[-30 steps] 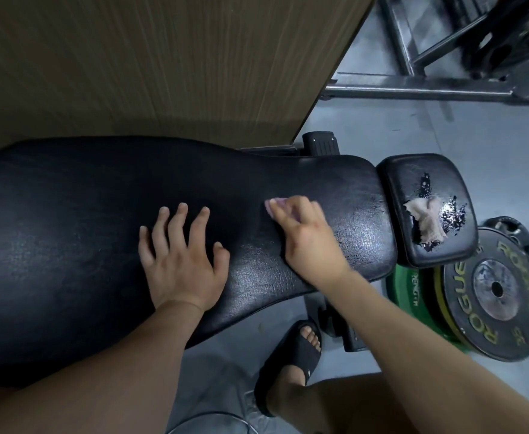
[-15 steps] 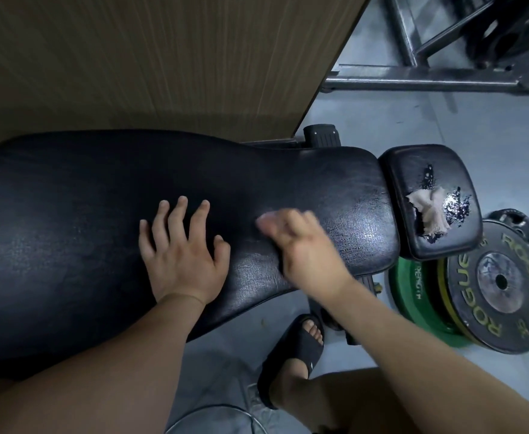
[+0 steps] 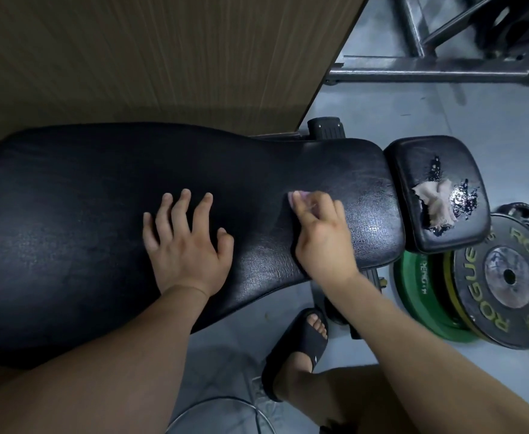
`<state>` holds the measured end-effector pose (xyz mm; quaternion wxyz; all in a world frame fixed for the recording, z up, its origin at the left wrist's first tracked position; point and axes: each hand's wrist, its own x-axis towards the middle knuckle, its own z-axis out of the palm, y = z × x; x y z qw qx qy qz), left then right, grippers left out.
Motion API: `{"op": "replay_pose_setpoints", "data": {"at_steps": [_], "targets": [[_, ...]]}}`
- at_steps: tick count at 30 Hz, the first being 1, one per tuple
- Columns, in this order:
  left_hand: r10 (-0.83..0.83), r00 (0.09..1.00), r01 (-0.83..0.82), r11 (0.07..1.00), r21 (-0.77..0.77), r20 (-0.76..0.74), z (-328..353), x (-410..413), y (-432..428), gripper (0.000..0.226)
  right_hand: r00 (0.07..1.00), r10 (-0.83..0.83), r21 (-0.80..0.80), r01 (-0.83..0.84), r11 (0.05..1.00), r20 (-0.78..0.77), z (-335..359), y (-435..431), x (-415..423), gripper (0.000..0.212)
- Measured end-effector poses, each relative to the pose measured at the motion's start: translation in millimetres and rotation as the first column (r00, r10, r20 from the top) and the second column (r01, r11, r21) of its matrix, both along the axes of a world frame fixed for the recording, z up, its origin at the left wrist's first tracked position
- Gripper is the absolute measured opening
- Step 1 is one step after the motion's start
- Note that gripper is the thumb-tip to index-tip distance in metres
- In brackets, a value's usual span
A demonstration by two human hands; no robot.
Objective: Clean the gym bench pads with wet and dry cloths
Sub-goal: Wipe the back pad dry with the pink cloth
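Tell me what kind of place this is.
Most likely a gym or weight room: a black padded bench being wiped, Rogue weight plates leaning beside it, and a steel rack frame on the grey floor.

Left hand (image 3: 185, 242) flat, fingers spread, palm down; right hand (image 3: 321, 236) curled, fingers bunched, slightly blurred

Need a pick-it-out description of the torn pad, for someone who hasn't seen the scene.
Find the long black bench pad under both hands. At its narrow right end sits a separate small black pad, above the weight plates. Only it has ripped vinyl exposing pale foam.
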<state>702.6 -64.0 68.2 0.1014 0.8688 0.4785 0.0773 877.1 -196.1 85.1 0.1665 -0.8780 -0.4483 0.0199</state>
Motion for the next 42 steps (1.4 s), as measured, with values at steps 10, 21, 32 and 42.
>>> {"op": "replay_pose_setpoints", "data": {"at_steps": [10, 21, 32, 42], "targets": [[-0.006, 1.0, 0.006, 1.0, -0.002, 0.01, 0.0, -0.2, 0.7, 0.061, 0.97, 0.241, -0.061, -0.241, 0.969, -0.01, 3.6, -23.0, -11.4, 0.055], [-0.001, 0.998, 0.001, 1.0, 0.005, 0.056, -0.5, -2.5, 0.0, 0.059, 0.989, 0.144, -0.044, -0.142, 0.989, 0.034, -2.4, -58.3, -17.0, 0.063], [-0.007, 0.995, 0.006, 1.0, 0.005, 0.095, -0.6, -4.5, -0.5, 0.058, 0.97, -0.233, 0.089, 0.227, 0.97, 0.07, -8.5, -97.4, -5.8, 0.053], [-0.018, 0.993, 0.019, 1.0, -0.001, 0.119, -0.1, -5.2, -0.8, 0.058, 0.973, -0.229, 0.081, 0.227, 0.97, 0.02, -8.9, -117.0, -7.8, 0.049]]}}
